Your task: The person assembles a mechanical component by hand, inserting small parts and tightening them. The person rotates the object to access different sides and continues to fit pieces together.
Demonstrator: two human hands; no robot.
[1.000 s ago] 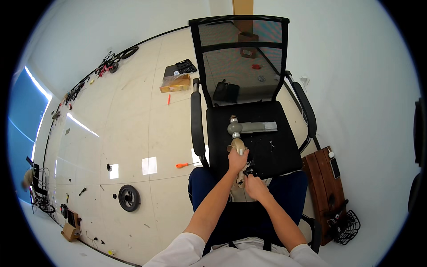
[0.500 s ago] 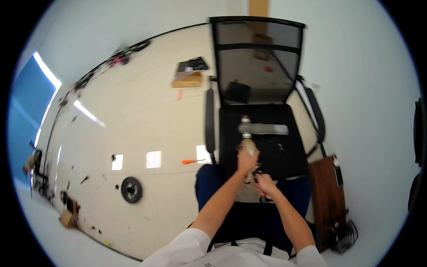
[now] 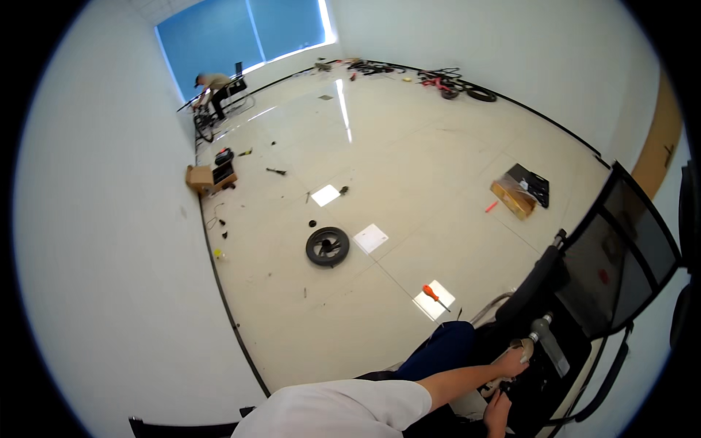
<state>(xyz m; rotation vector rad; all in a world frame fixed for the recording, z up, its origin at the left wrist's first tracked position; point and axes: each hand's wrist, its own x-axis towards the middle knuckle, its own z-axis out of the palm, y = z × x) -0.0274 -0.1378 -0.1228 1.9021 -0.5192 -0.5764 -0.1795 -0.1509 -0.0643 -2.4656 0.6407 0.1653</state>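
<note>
A grey-green tubular part [image 3: 557, 355] with a rounded joint lies on the seat of a black mesh-backed office chair [image 3: 617, 252] at the lower right. My left hand [image 3: 513, 361] is closed round the beige end of this part. Just nearer to me, my right hand [image 3: 498, 410] is closed at a small black piece [image 3: 505, 387] beside the part. The fingers and the lower edge of the picture hide much of it, so I cannot make out what it is. My left forearm crosses above my blue-trousered leg.
An orange-handled screwdriver [image 3: 431, 293] lies on the tiled floor left of the chair. Farther left is a black wheel [image 3: 327, 247]. An open cardboard box [image 3: 513, 201] stands beyond the chair, with a black case [image 3: 533, 182]. A person [image 3: 212, 87] bends over by the far window.
The view has swung to the left, so the chair and my hands now appear at the lower right. Both hands stay at the tubular part.
</note>
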